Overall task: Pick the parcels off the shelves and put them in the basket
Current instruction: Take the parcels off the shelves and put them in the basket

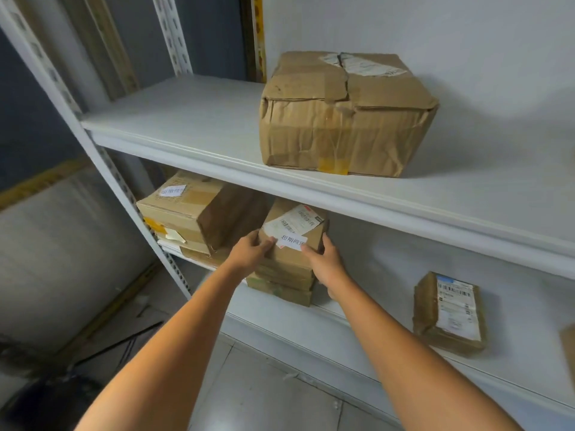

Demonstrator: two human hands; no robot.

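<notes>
A small brown parcel (294, 233) with white labels tops a stack of flat parcels (281, 283) on the lower shelf (357, 334). My left hand (249, 251) grips its left side, and my right hand (325, 264) grips its right side, thumb on the front edge. A large crumpled box (342, 116) sits on the upper shelf (193, 119). Left of my hands is a stack of boxes (189, 213). A flat labelled parcel (449, 311) lies to the right on the lower shelf. No basket is in view.
White perforated shelf posts (133, 194) stand at the left. A dark object (53, 399) lies on the tiled floor (264, 387) at the bottom left. The edge of another parcel (569, 346) shows at the far right.
</notes>
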